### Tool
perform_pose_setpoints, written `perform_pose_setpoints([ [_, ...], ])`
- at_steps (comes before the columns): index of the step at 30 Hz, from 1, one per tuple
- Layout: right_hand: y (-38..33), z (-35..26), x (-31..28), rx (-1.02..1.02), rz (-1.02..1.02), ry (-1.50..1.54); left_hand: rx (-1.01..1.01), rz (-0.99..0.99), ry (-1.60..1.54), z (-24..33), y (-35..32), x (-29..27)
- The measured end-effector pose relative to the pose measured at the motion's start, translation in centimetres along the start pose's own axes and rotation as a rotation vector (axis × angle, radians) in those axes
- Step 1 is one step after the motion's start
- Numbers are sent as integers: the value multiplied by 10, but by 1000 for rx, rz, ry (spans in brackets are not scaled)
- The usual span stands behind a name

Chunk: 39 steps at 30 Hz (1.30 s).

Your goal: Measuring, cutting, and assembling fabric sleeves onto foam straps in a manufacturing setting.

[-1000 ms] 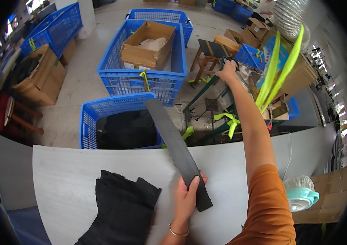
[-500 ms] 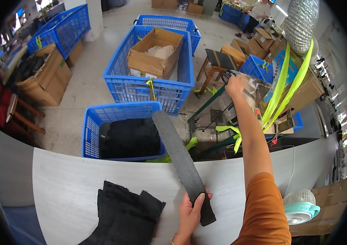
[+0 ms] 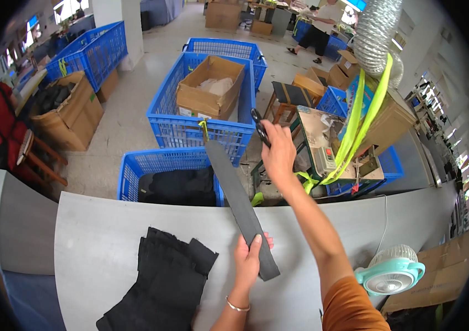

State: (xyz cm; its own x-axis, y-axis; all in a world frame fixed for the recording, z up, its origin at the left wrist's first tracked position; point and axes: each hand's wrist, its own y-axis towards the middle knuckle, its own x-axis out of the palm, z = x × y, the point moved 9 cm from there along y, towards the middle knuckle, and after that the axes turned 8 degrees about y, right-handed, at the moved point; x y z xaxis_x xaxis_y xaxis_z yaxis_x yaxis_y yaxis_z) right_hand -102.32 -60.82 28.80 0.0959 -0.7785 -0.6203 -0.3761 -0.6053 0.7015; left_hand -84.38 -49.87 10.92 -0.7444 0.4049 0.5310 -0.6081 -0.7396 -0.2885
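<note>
My left hand (image 3: 247,260) grips a long dark grey strip (image 3: 235,193) near its lower end, thumb on top. The strip slants up and leftward over the table's far edge. My right hand (image 3: 279,155) is raised beyond that edge, closed round black scissors (image 3: 260,128), whose loops show; the rest is partly hidden by the fingers. The scissors are apart from the strip. Left of my left hand, a stack of black fabric pieces (image 3: 162,270) lies on the pale grey table (image 3: 93,243).
A blue basket (image 3: 129,176) with dark fabric stands against the far edge. Behind it, a larger blue crate (image 3: 160,105) holds a cardboard box (image 3: 201,102). A small workbench (image 3: 311,124) with yellow-green ribbons (image 3: 369,110) is at right. A mint fan (image 3: 391,276) sits near right. Someone (image 3: 322,27) walks far back.
My right hand has come back from the workbench, leftward and nearer, bringing the scissors. The strip has shifted slightly in view with my left hand still on it. The far person has moved left.
</note>
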Motion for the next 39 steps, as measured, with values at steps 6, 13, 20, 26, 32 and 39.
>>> perform_pose_setpoints([
  [6, -106, -100, -125, 22, 96, 161, 58, 27, 40, 10, 0, -4],
  [13, -312, -177, -227, -116, -270, -71, 74, -49, -8, 15, 1, -4],
  [20, -448, -228, -283, -360, -540, -133, 212, -152, 149, 88, -79, 15],
  [26, -489, -238, -287, -326, -866, -53, 228, -209, 203, 105, -208, 6],
  [32, -521, -224, -295, 71, -709, -79, 119, -228, 241, 49, -350, -44],
  [39, -533, -239, -324, 326, -25, -170, 22, -241, 194, 16, -459, -94],
])
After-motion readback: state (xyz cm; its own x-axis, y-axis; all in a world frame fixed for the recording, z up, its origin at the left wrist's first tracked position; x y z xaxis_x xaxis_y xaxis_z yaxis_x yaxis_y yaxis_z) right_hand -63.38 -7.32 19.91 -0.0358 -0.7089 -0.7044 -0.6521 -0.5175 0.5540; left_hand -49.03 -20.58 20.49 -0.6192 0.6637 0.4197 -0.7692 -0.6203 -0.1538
